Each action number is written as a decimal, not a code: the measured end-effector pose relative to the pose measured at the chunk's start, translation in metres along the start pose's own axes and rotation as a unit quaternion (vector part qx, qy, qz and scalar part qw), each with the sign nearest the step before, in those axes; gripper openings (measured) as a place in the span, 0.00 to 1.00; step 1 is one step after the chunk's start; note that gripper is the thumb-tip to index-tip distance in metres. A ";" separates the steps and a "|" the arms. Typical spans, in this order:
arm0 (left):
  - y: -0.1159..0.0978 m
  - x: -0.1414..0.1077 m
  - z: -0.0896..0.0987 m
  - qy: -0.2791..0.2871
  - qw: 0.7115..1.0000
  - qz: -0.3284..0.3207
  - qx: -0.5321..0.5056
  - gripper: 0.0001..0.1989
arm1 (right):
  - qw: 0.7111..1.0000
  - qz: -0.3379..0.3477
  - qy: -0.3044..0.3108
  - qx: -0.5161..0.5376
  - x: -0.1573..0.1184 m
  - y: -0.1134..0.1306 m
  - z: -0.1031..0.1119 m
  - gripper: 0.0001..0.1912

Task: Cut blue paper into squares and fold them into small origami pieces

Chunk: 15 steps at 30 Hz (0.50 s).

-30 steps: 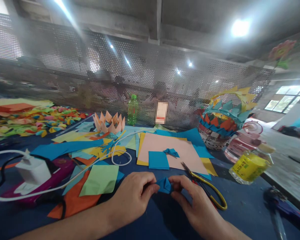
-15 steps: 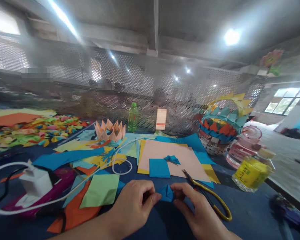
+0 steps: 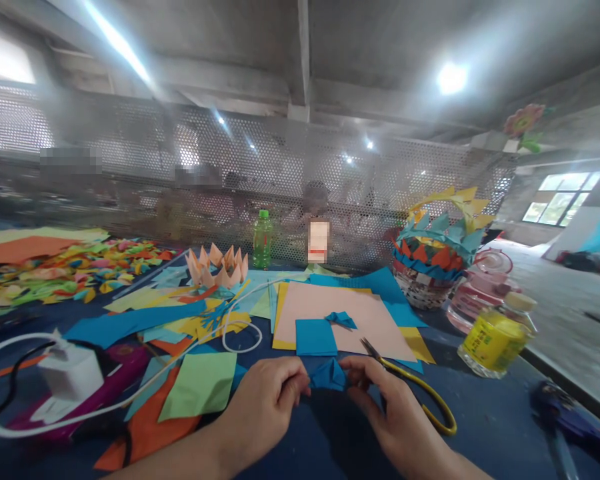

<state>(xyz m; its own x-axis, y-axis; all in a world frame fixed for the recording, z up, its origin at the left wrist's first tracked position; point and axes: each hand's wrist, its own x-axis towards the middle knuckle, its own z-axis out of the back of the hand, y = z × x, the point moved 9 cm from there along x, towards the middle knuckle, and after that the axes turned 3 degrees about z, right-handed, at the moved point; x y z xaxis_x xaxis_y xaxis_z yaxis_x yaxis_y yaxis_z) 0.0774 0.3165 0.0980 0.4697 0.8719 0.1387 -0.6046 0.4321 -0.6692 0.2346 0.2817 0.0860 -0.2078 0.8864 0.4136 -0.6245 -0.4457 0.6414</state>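
Observation:
A small folded blue paper piece (image 3: 329, 375) is between my hands above the dark blue table. My left hand (image 3: 275, 393) is closed, pinching its left end. My right hand (image 3: 387, 400) is at its right side, thumb and forefinger apart, the fingertips touching or close to the paper's edge. Just beyond lie a square blue paper (image 3: 316, 337) and another folded blue piece (image 3: 341, 319) on a large pink sheet (image 3: 375, 333). Scissors with yellow handles (image 3: 425, 393) rest right of the sheet, partly behind my right hand.
A white charger (image 3: 70, 373) with a looped cable sits on a purple power strip at the left. A peach paper crown (image 3: 217, 267), green bottle (image 3: 263, 240), decorated basket (image 3: 427, 267) and yellow-labelled bottle (image 3: 497, 337) stand farther back. A glue gun (image 3: 570, 420) lies at the right.
The folded blue piece has turned and looks wider between my hands. My left fingers have curled in more. The whole view has shifted slightly.

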 end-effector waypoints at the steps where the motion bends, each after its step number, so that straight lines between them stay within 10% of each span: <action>1: 0.000 0.000 0.000 0.001 1.000 0.002 0.006 0.15 | 1.000 -0.004 0.002 0.001 0.000 0.000 0.000 0.12; 15: 0.002 0.003 -0.001 0.013 0.982 0.008 -0.190 0.15 | 0.999 -0.001 0.031 0.026 -0.002 0.000 -0.006 0.12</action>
<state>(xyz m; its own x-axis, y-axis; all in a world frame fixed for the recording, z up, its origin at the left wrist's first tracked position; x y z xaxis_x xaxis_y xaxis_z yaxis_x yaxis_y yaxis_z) 0.0785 0.3199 0.0962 0.4813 0.8696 0.1107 -0.3315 0.2974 -0.8954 0.2304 0.2808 0.0817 -0.2541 0.8928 0.3720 -0.5857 -0.4481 0.6754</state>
